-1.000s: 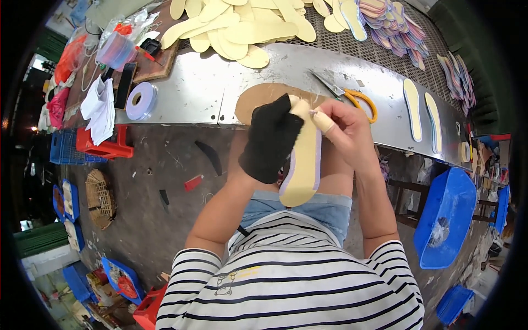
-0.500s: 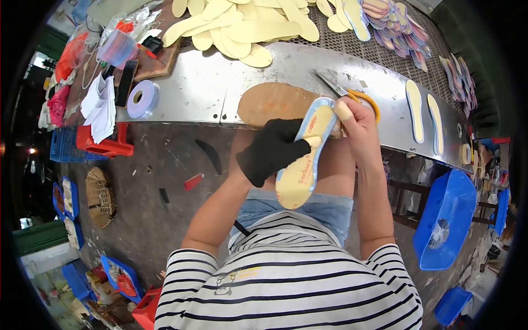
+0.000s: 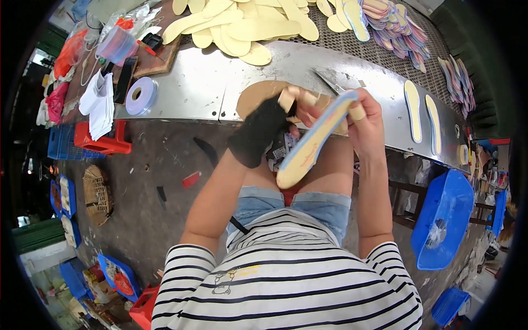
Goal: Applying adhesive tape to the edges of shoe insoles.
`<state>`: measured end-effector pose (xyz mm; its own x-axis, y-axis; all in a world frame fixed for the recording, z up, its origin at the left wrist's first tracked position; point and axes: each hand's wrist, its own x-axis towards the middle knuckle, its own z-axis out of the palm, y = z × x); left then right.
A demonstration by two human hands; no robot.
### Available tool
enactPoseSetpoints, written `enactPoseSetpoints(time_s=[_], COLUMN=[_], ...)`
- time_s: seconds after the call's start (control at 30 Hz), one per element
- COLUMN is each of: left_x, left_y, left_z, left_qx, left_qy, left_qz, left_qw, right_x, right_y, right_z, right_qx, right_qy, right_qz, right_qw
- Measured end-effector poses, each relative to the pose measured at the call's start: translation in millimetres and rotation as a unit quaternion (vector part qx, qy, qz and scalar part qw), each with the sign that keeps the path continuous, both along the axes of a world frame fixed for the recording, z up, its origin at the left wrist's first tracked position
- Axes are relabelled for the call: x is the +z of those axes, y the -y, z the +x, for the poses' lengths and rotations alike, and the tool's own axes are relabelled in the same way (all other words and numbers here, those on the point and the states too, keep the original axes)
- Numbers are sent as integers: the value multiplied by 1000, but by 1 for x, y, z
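My metal table (image 3: 187, 91) spans ahead, dark littered floor (image 3: 143, 214) below, blue stool (image 3: 445, 220) at my right.

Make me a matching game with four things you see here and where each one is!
Things:
1. insole
2. roll of tape
3. blue tub
4. woven basket

Places:
A. on the floor, at the person's left
B. on the metal table
C. held in both hands
D. on a stool at the person's right

Pairs: 1-C, 2-B, 3-D, 4-A
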<state>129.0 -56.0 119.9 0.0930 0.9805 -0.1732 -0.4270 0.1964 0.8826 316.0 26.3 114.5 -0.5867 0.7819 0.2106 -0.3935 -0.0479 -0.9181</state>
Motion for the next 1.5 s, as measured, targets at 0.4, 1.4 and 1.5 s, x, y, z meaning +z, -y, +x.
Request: enactPoseSetpoints(time_s=[0.4, 1.4, 1.5], left_x=[-23, -8, -10], left_y=[29, 29, 27], left_z=[6, 23, 24], left_qx=[-77, 181, 182], left_qy=[-222, -89, -89], left_qz=[11, 9, 8], left_qw=[972, 979, 979], right_x=[-18, -12, -5], right_y=[-12, 19, 28], right_z=[13, -1, 0], right_qx=[39, -64, -94], right_qy=[61, 169, 202], right_qz=[-183, 30, 61], right_qw=[980, 983, 973])
